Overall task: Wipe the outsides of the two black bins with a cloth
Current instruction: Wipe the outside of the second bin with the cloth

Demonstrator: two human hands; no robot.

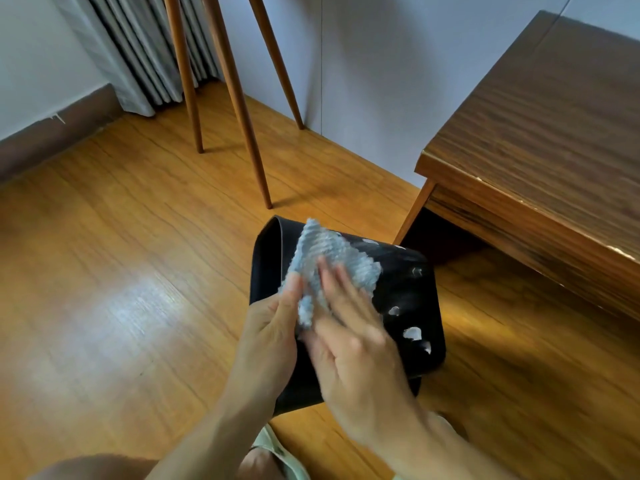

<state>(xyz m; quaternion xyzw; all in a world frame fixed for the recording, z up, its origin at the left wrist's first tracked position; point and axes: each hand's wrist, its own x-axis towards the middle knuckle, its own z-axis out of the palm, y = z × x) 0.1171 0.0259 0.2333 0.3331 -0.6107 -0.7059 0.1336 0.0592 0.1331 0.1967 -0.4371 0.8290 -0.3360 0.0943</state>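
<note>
Black bin (398, 289) lying on its side on the floor (121, 271), left hand (268, 337) pinching the blue cloth (329, 261) — right hand (356, 341) pressing it flat, fingers (341, 289) straight

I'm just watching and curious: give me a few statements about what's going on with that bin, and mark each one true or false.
1. The black bin lies tipped on its side on the wooden floor. True.
2. The cloth is bright red. False: it is pale blue-grey.
3. Both the left hand and the right hand touch the cloth. True.
4. Two bins are in view. False: only one shows.
5. White marks show on the bin's side. True.
</note>
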